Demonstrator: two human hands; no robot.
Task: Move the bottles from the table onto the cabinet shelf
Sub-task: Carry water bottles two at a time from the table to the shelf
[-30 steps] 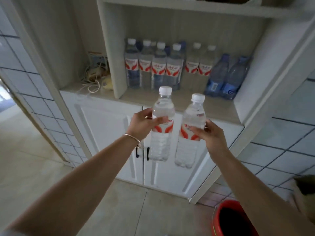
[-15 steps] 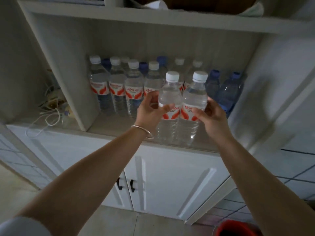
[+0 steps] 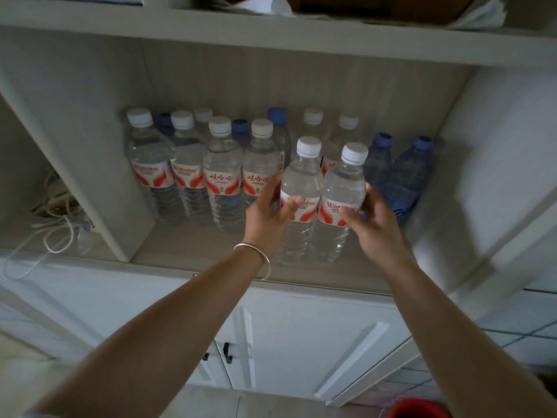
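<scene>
**Fingers bring two bottles down onto the shelf**

Fingers (image 3: 294, 203) of the left hand (image 3: 268, 218) are wrapped around the left bottle (image 3: 301, 188), pinching it at its red and white label. The right hand (image 3: 373, 224) does the same to the right bottle (image 3: 343, 194), with its fingers curled around the label.

Head view: a second ago both bottles were held in the air, low down in front of the white cabinet doors (image 3: 301, 342). Half a second ago they had come up to the front edge of the cabinet shelf (image 3: 193, 248). Now they are inside the shelf space, side by side and touching each other. Their bottoms look like they are on the shelf board or just above it; I cannot tell which. They stand upright, just in front of the row of bottles (image 3: 223, 170) with white caps, and next to the blue bottles (image 3: 404, 176).

So this pair is almost put away. I think the next thing is to let go and pull both hands back slowly, so no bottle gets knocked over.
</scene>
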